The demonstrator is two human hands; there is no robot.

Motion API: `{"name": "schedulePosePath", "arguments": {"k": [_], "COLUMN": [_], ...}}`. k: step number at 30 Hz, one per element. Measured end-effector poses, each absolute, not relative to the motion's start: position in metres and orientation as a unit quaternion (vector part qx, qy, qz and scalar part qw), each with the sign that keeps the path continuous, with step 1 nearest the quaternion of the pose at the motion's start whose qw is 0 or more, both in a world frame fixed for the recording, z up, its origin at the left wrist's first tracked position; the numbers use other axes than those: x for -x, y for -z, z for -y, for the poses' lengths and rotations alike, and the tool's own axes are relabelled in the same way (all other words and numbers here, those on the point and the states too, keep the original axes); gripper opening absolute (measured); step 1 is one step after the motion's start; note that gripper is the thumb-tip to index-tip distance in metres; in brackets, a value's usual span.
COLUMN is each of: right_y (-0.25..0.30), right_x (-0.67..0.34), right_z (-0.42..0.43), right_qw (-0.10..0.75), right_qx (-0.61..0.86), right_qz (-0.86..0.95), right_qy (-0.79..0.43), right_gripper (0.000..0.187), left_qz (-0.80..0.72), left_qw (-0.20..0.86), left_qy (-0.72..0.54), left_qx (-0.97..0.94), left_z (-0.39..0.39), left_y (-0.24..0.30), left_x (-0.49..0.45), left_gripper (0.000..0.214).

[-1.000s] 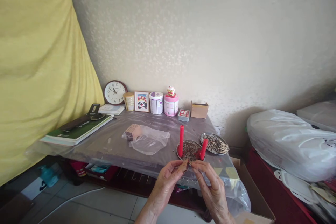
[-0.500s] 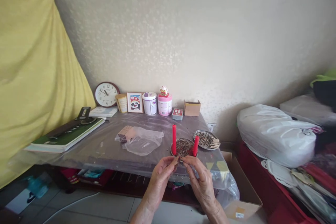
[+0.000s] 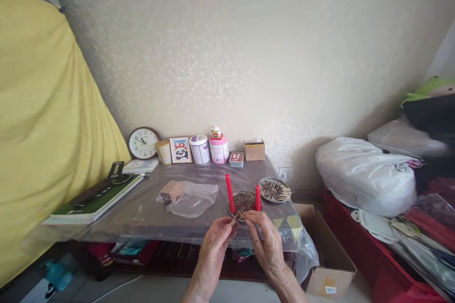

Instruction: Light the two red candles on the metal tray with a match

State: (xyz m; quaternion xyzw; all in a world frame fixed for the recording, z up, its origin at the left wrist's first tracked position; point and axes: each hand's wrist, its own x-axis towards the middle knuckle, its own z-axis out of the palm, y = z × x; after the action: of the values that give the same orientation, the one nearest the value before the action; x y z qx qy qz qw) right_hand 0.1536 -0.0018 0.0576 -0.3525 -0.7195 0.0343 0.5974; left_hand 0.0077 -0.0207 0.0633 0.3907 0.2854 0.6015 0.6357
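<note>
My left hand (image 3: 213, 241) and my right hand (image 3: 265, 239) meet in front of the table edge, both pinched on a small brown box (image 3: 237, 218), perhaps a matchbox. Just beyond them a round metal dish (image 3: 245, 201) holds two upright red candles, a taller one (image 3: 229, 193) on the left and a shorter one (image 3: 258, 198) on the right. A second dish (image 3: 272, 190) with wooden sticks lies behind to the right.
The plastic-covered table (image 3: 149, 208) carries a clear bag over a small box (image 3: 186, 193), books (image 3: 95, 194), a clock (image 3: 143, 142), tins (image 3: 199, 149) and a cardboard box (image 3: 254, 150) along the wall. A yellow sheet hangs on the left; white bags (image 3: 366, 175) and an open carton (image 3: 330, 265) are on the right.
The camera has tilted and shifted, so the table sits lower and farther left in view. Both hands stay pinched together on the small box near the candles.
</note>
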Motion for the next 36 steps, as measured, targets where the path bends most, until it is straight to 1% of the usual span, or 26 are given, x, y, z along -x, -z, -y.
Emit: {"name": "schedulePosePath", "arguments": {"k": [7, 16, 23, 26, 28, 30, 31, 34, 36], "right_y": [-0.055, -0.059, -0.065, -0.072, -0.069, -0.06, -0.054, -0.04, -0.039], "right_x": [-0.153, -0.15, -0.152, -0.153, -0.153, -0.154, -0.155, -0.161, -0.166], "right_z": [0.003, 0.008, 0.01, 0.018, 0.016, 0.006, -0.001, -0.019, -0.023], "right_qw": [0.59, 0.615, 0.621, 0.647, 0.64, 0.591, 0.586, 0.608, 0.626], "right_qx": [0.327, 0.302, 0.318, 0.306, 0.301, 0.324, 0.353, 0.399, 0.425], "right_qz": [0.737, 0.727, 0.715, 0.698, 0.707, 0.739, 0.73, 0.687, 0.654], "right_qy": [-0.043, -0.045, -0.036, -0.025, -0.018, -0.008, 0.008, 0.016, -0.005], "right_gripper": [0.02, 0.024, 0.021, 0.025, 0.026, 0.022, 0.018, 0.015, 0.013], "left_qz": [-0.28, -0.277, -0.287, -0.292, -0.287, -0.28, -0.279, -0.288, -0.301], "left_qw": [0.623, 0.611, 0.612, 0.616, 0.618, 0.616, 0.615, 0.62, 0.622], "left_qy": [-0.609, -0.625, -0.631, -0.632, -0.634, -0.635, -0.633, -0.623, -0.618], "left_qx": [-0.403, -0.399, -0.381, -0.367, -0.366, -0.372, -0.378, -0.381, -0.376], "left_z": [0.03, 0.031, 0.029, 0.029, 0.029, 0.031, 0.032, 0.034, 0.035], "left_y": [-0.07, -0.07, -0.067, -0.066, -0.069, -0.073, -0.076, -0.079, -0.076], "left_x": [-0.011, -0.011, -0.009, -0.01, -0.012, -0.013, -0.014, -0.012, -0.01], "left_gripper": [0.021, 0.02, 0.019, 0.018, 0.018, 0.018, 0.019, 0.019, 0.019]}}
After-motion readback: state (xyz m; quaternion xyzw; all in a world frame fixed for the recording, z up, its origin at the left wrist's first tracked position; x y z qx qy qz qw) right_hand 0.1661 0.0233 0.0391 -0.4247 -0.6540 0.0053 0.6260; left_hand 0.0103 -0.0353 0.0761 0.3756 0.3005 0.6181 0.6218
